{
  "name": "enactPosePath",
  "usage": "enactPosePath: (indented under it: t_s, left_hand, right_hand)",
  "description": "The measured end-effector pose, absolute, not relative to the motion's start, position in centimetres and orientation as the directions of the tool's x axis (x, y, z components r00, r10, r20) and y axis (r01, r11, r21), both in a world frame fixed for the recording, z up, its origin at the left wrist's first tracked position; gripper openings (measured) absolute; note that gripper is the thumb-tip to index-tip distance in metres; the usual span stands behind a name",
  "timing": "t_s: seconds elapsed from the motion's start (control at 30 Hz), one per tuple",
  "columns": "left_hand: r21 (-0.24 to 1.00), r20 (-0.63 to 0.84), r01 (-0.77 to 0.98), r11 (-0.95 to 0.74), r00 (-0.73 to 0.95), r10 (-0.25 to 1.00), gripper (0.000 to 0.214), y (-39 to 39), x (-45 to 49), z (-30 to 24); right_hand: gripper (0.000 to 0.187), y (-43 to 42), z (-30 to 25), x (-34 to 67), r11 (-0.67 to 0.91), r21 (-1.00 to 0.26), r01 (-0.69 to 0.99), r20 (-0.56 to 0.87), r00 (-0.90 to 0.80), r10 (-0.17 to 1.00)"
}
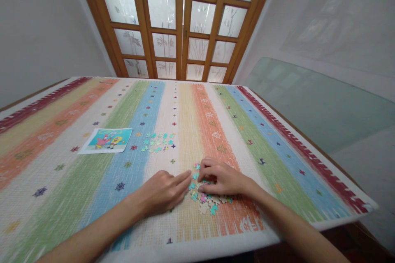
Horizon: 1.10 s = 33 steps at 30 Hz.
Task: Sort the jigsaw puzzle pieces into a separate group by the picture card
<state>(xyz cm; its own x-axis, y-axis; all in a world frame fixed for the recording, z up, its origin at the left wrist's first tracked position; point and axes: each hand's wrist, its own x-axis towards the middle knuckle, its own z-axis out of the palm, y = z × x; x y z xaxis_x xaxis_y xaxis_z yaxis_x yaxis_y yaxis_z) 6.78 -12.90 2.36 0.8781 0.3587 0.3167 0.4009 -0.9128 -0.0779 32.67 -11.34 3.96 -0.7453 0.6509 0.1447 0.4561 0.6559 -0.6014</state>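
A loose pile of jigsaw puzzle pieces (pixel 212 204) lies near the front of the table, some teal, yellow or pink, others plain beige. My right hand (pixel 220 176) arches over this pile, fingers bent and thumb apart from them, with pieces under it. At the pile's left edge, my left hand (pixel 171 189) rests with its fingers stretched out and their tips by the pieces; nothing shows in it. Farther back, several puzzle pieces (pixel 158 141) are laid out in rows. Left of them is a reference picture (pixel 108 139) of cartoon characters on a teal background.
A striped, patterned cloth (pixel 83 185) covers the table, whose front edge runs close below my forearms. Wooden doors with frosted panes (pixel 165 45) stand beyond the far edge. A pale glass panel (pixel 321 102) leans along the right wall.
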Motion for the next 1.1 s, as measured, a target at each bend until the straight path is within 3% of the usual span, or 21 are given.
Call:
enactPosePath:
  t_s: [0.1, 0.37, 0.83, 1.1]
  left_hand:
    - [-0.041, 0.287, 0.315, -0.948, 0.913, 0.291, 0.031, -13.43, 7.16, 2.33]
    - [0.015, 0.319, 0.275, -0.961, 0.910, 0.265, 0.030, -13.65, 7.55, 2.37]
    - [-0.007, 0.401, 0.262, -0.965, 0.885, 0.238, 0.030, -13.70, 7.39, 1.73]
    - [-0.002, 0.425, 0.276, -0.961, 0.870, 0.249, 0.024, -13.52, 7.37, 2.15]
  right_hand:
    - [0.016, -11.30, 3.75, 32.89, 0.661, -0.610, 0.437, 0.126, -0.770, 0.625]
    - [0.021, -11.19, 4.15, 33.08, 0.622, -0.632, 0.462, 0.054, -0.775, 0.630]
    - [0.015, -11.22, 4.08, 32.93, 0.589, -0.716, 0.375, 0.074, -0.798, 0.598]
    - [0.005, -11.66, 3.89, 32.22, 0.453, -0.825, 0.337, 0.132, -0.665, 0.735]
